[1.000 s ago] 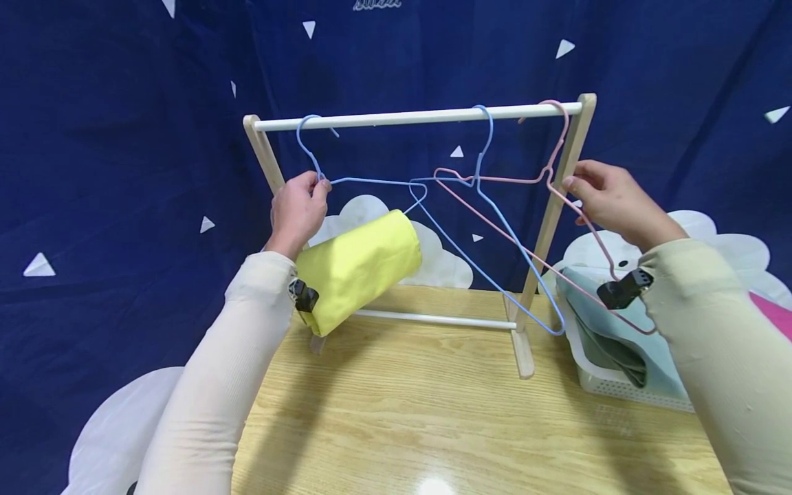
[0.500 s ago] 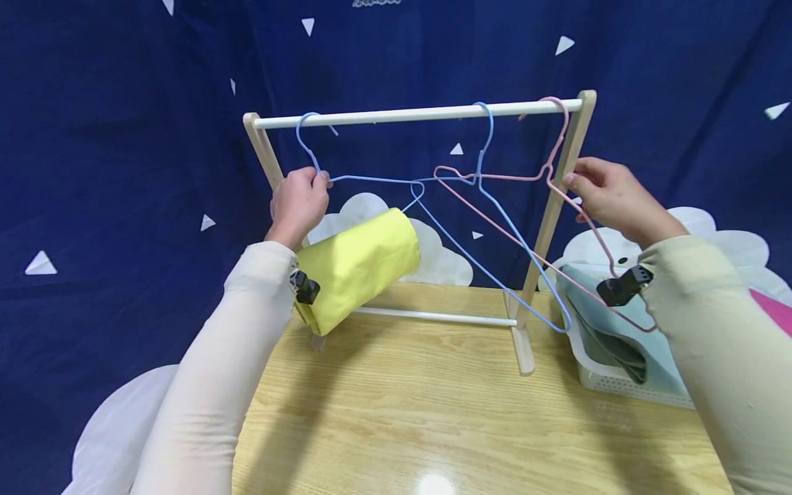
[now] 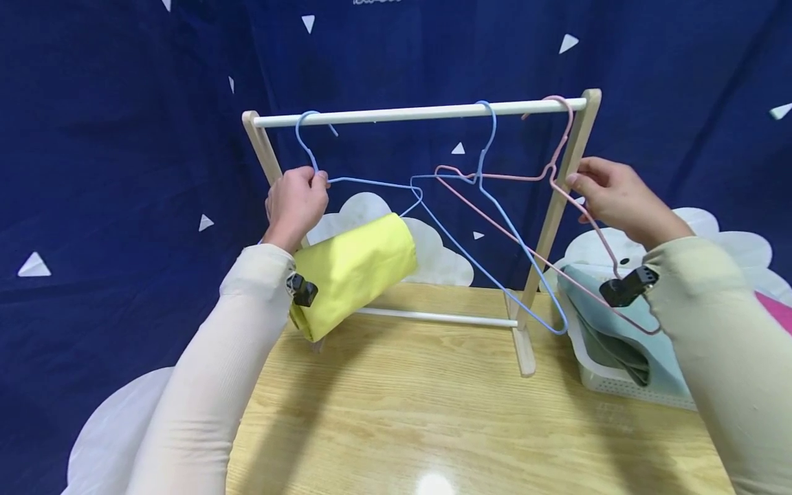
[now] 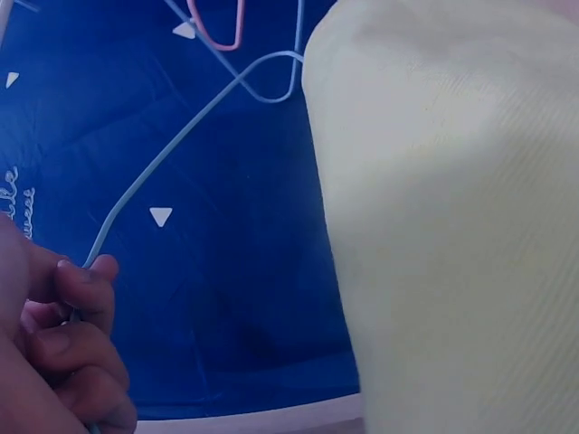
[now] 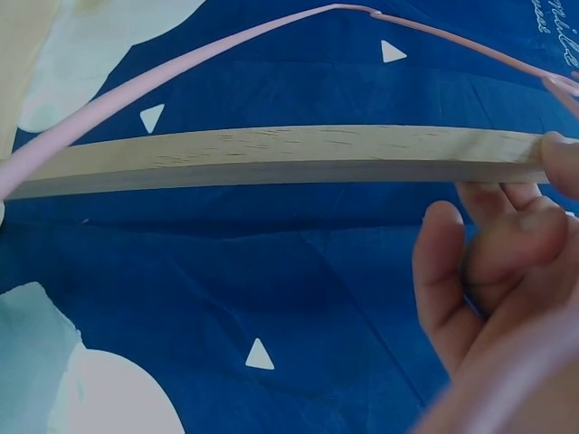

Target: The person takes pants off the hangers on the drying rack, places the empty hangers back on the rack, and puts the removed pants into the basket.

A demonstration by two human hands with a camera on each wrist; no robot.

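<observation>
My left hand (image 3: 297,206) grips a blue clothes hanger (image 3: 371,182) just below its hook, which hangs over the white rod of a clothes rack (image 3: 396,115). Folded yellow cloth (image 3: 361,268) drapes over the hanger's lower bar and fills much of the left wrist view. The fingers (image 4: 86,353) are curled around the hanger wire. At the other end, my right hand (image 3: 621,199) holds the rack's right wooden post (image 3: 559,179), thumb on the near side and fingers behind it. A pink hanger (image 3: 507,177) hangs beside that post, in front of the right hand.
A second blue hanger (image 3: 510,223) hangs bare on the rod and overlaps the pink one. To the right, a white basket (image 3: 609,381) holds light blue-green cloth (image 3: 662,354). The rack stands on a wooden table (image 3: 396,412) before a dark blue curtain (image 3: 155,137).
The yellow cloth has shifted slightly left and down on its hanger, with the left hand moving slightly left. My right hand keeps hold of the post.
</observation>
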